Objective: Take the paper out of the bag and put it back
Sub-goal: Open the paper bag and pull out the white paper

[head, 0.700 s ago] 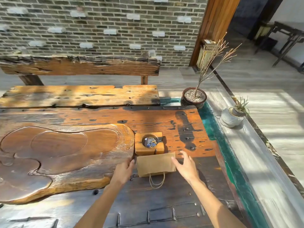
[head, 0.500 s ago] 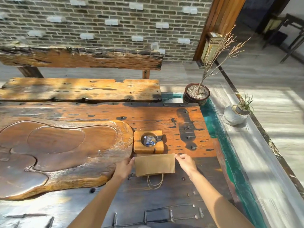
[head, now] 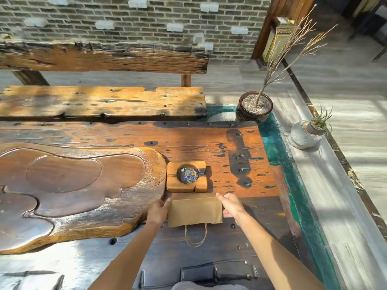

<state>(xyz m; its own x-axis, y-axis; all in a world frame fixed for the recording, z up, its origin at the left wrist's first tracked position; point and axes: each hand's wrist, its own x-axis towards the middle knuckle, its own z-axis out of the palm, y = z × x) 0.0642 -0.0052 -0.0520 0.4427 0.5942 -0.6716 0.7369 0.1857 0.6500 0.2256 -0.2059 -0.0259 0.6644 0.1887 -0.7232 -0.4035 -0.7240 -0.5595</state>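
A brown paper bag (head: 194, 210) lies flat on the dark wooden table (head: 209, 258), its string handle (head: 195, 237) pointing towards me. No paper shows outside the bag. My left hand (head: 159, 211) touches the bag's left edge with fingers stretched towards its far left corner. My right hand (head: 230, 206) is at the right edge, index finger along the far right corner and the other fingers curled at the bag's side.
A small wooden block with a round hollow (head: 187, 176) sits just beyond the bag. A large carved wooden tray (head: 73, 191) lies to the left. A potted bare twig (head: 254, 107) and a small white pot (head: 305, 135) stand at the right, a bench (head: 100, 101) behind.
Both hands have closed in on the bag's sides. The right hand moved from spread above the right corner to curled against the edge. The bag has not visibly moved.
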